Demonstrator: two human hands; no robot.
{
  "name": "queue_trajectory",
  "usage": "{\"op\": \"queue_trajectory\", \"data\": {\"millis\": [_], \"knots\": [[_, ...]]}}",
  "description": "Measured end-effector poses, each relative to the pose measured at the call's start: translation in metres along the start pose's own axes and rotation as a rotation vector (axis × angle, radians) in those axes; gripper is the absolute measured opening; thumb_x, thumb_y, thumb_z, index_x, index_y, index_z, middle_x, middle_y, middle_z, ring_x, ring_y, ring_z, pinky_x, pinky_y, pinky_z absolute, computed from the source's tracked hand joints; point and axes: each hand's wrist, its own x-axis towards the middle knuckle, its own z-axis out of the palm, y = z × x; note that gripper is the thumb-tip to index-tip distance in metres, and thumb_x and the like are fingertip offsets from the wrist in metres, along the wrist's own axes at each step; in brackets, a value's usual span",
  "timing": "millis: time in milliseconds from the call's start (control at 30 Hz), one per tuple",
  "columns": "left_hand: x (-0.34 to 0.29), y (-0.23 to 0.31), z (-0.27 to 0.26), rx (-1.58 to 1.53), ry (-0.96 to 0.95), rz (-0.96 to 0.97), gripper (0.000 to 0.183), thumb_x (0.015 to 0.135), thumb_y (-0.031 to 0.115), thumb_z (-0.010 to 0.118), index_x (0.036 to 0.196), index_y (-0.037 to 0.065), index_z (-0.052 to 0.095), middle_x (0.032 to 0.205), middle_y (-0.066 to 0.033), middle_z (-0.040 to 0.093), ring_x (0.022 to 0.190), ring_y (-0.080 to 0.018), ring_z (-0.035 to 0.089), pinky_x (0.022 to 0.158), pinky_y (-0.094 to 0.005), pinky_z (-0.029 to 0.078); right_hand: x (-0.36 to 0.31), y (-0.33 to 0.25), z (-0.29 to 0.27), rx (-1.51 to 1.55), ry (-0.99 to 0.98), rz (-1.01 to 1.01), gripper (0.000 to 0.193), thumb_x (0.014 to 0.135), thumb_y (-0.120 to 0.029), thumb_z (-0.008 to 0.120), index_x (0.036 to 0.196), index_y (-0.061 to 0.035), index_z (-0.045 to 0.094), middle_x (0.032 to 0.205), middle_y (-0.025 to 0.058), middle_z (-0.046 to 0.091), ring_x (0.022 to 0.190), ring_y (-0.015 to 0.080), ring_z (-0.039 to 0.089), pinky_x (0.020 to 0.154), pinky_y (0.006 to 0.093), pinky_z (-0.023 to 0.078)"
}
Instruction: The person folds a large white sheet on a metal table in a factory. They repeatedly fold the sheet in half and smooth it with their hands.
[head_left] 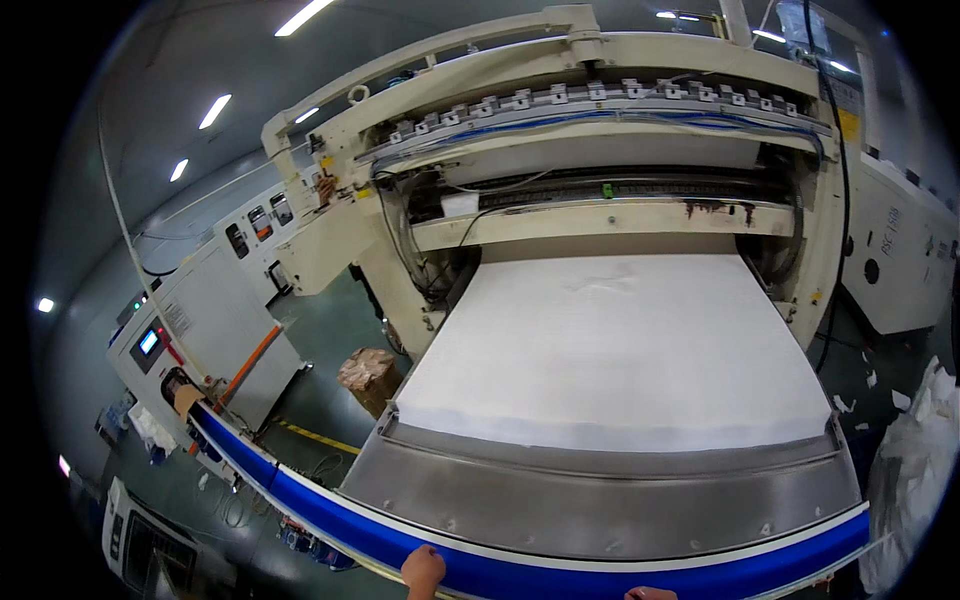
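Control cabinet (225, 345): white, screen (149, 342) lit.
Blue conveyor belt (520, 572): along the metal apron's (610, 508) front edge.
Left hand (424, 570): at the belt; grip curled, cannot tell on what.
White sheet (615, 350): flat between cream machine (610, 220) and apron.
Right hand (650, 594): mostly cut off, near the belt; cannot tell its grip.

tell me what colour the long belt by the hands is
The long belt is plain blue, shown in the head view.
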Motion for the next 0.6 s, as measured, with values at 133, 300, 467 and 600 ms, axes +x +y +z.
{"op": "queue_trajectory", "data": {"millis": [133, 300, 467, 600], "knots": [[-0.021, 0.016, -0.025, -0.051, 0.052, 0.061, 0.021, 0.075, 0.023, 0.057, 0.09, 0.015, 0.069, 0.088, -0.0121, 0.068, 0.084, -0.0316, 0.066, 0.075, -0.0419, 0.052, -0.002, 0.007, 0.004, -0.062, -0.02, 0.05, 0.02, 0.084, -0.027, 0.055, 0.085, -0.0093, 0.064, 0.081, 0.0147, 0.064, 0.076, 0.035, 0.061, 0.065, 0.0432, 0.049], [-0.014, 0.008, -0.015, -0.018, 0.057, 0.029, 0.02, 0.075, 0.023, 0.059, 0.089, 0.013, 0.069, 0.088, -0.0117, 0.069, 0.084, -0.0313, 0.066, 0.076, -0.0415, 0.052, 0.002, 0.007, 0.004, 0.004, -0.065, 0.048, 0.02, 0.085, -0.027, 0.053, 0.084, -0.0096, 0.063, 0.08, 0.0149, 0.063, 0.077, 0.0357, 0.061, 0.065, 0.0444, 0.048], [-0.008, 0.005, -0.007, -0.015, 0.071, 0.025, 0.02, 0.076, 0.023, 0.059, 0.089, 0.013, 0.069, 0.088, -0.012, 0.069, 0.084, -0.0318, 0.066, 0.076, -0.0414, 0.052, 0.002, 0.007, 0.006, 0.029, -0.045, 0.027, 0.02, 0.085, -0.027, 0.053, 0.082, -0.0092, 0.062, 0.081, 0.0155, 0.062, 0.078, 0.036, 0.06, 0.066, 0.0444, 0.048], [-0.008, 0.007, -0.009, -0.008, 0.052, 0.011, 0.02, 0.076, 0.023, 0.058, 0.088, 0.012, 0.069, 0.087, -0.0131, 0.068, 0.083, -0.0322, 0.066, 0.074, -0.042, 0.052, 0.002, 0.007, 0.007, 0.03, -0.035, 0.008, 0.019, 0.085, -0.026, 0.053, 0.082, -0.0089, 0.062, 0.081, 0.0155, 0.062, 0.078, 0.0361, 0.06, 0.066, 0.0439, 0.048]]}}
